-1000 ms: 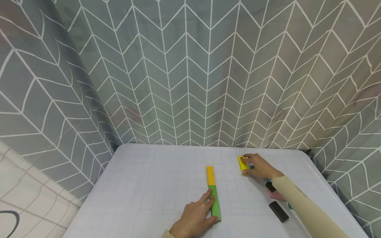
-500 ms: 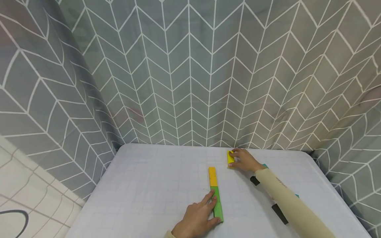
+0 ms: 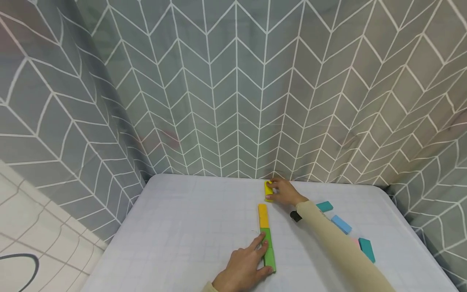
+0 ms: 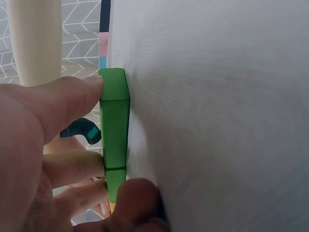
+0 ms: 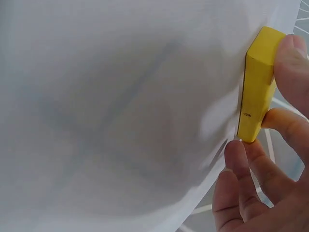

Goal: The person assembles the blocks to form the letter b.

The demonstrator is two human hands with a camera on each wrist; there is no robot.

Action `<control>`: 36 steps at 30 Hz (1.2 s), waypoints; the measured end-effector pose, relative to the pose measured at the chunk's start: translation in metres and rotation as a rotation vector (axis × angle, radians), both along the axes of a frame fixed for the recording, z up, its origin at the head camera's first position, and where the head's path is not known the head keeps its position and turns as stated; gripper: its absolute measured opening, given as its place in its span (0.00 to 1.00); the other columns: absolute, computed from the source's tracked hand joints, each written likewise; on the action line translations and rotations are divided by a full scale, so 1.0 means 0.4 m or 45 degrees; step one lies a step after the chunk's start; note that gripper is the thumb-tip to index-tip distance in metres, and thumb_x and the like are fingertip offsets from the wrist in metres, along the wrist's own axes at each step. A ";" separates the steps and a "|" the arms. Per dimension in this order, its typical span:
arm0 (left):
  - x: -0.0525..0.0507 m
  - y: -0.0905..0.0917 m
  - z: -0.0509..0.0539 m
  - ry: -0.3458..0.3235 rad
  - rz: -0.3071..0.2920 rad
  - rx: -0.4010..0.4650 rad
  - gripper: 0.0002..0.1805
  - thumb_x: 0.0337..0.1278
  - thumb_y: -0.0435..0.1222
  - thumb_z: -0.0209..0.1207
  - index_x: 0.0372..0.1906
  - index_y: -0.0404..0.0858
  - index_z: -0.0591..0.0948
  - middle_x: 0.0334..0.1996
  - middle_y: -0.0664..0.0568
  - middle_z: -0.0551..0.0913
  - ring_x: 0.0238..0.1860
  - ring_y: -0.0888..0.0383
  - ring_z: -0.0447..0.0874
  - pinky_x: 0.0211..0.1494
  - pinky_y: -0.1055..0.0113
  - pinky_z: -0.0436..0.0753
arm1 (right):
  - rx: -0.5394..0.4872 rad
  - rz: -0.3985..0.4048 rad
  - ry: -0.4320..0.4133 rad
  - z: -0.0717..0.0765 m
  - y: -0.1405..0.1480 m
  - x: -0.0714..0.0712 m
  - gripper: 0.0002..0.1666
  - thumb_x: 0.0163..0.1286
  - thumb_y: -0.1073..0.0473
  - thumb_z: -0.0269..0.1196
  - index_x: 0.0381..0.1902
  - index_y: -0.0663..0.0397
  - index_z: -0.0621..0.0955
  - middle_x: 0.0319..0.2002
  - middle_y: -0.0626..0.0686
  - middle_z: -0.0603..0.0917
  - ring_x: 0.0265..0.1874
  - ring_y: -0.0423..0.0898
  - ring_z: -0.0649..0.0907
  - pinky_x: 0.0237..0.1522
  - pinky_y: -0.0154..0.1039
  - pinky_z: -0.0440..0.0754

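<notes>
In the head view, two green blocks (image 3: 269, 260) and an orange-yellow block (image 3: 263, 215) lie end to end in a line on the white table. My left hand (image 3: 240, 268) rests on the green blocks, thumb at the near end and fingers along them. The left wrist view shows the thumb and fingers touching a green block (image 4: 114, 130). Beyond the line's far end, my right hand (image 3: 287, 193) grips a yellow block (image 3: 268, 191). In the right wrist view, thumb and fingertips hold the yellow block (image 5: 258, 92) by its ends, close to the table surface.
Right of the line lie a black block (image 3: 296, 216), a teal block (image 3: 324, 206), a blue block (image 3: 341, 224) and another teal block (image 3: 367, 249). A pink block (image 3: 356, 242) is partly hidden by the right sleeve. A patterned curtain (image 3: 237, 101) hangs behind the table.
My right hand has carried the yellow block leftward and away, from the right side to beyond the line's far end. The left hand stays on the green blocks.
</notes>
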State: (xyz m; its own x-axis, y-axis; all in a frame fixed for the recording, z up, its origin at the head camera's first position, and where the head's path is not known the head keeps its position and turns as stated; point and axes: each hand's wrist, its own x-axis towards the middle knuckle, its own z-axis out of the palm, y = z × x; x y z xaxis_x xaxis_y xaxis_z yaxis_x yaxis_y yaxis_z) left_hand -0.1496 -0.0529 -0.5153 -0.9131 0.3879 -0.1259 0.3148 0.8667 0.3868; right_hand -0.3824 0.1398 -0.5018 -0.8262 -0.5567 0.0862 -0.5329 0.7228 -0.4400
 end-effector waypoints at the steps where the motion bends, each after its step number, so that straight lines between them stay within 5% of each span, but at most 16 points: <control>1: 0.000 0.001 0.000 -0.005 0.001 -0.002 0.40 0.64 0.64 0.66 0.77 0.53 0.75 0.83 0.62 0.63 0.43 0.58 0.88 0.42 0.57 0.87 | 0.002 0.002 0.000 -0.001 -0.005 -0.001 0.36 0.69 0.50 0.75 0.67 0.66 0.81 0.70 0.73 0.76 0.71 0.72 0.74 0.73 0.66 0.72; 15: 0.001 0.000 -0.002 -0.022 0.005 0.015 0.40 0.63 0.64 0.66 0.76 0.52 0.76 0.83 0.62 0.63 0.39 0.59 0.87 0.40 0.58 0.87 | -0.065 0.036 -0.035 0.000 -0.058 0.016 0.32 0.66 0.54 0.77 0.63 0.64 0.84 0.66 0.70 0.81 0.64 0.68 0.81 0.69 0.62 0.77; 36: -0.002 -0.002 0.006 0.001 -0.015 -0.009 0.39 0.64 0.63 0.66 0.76 0.52 0.76 0.83 0.61 0.64 0.44 0.59 0.88 0.41 0.57 0.87 | 0.000 0.004 -0.081 0.010 -0.064 0.038 0.32 0.70 0.51 0.74 0.67 0.60 0.82 0.70 0.65 0.79 0.70 0.70 0.76 0.74 0.66 0.70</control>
